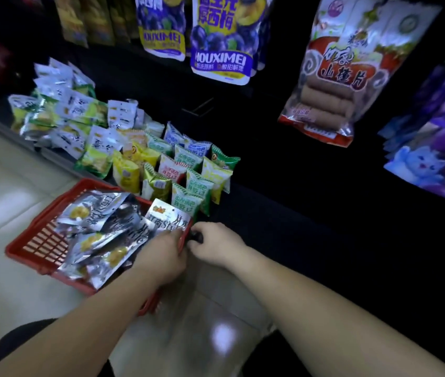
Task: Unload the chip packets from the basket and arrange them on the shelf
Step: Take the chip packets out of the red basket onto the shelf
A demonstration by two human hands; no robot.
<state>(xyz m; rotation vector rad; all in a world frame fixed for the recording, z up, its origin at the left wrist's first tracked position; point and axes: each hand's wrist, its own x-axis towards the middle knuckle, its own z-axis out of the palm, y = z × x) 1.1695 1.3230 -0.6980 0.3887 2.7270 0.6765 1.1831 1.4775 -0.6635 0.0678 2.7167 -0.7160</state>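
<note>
A red plastic basket [39, 240] sits on the pale floor and holds several silver chip packets [99, 213]. One silver packet [168, 216] stands up at the basket's right corner, and my left hand [161, 257] pinches its lower edge with curled fingers. My right hand [216, 246] is just to the right, fingers curled round the black handle end [197, 236] on the basket's rim. Behind the basket, the low dark shelf [265, 213] carries rows of small green, yellow and white packets [191, 175].
Bigger white and green bags [61, 112] are piled on the shelf to the left. Hanging bags fill the racks above: purple plum bags [221, 42], a hawthorn roll bag [338, 77] and purple bags [439, 148] on the right. Glossy floor [202, 322] lies under my arms.
</note>
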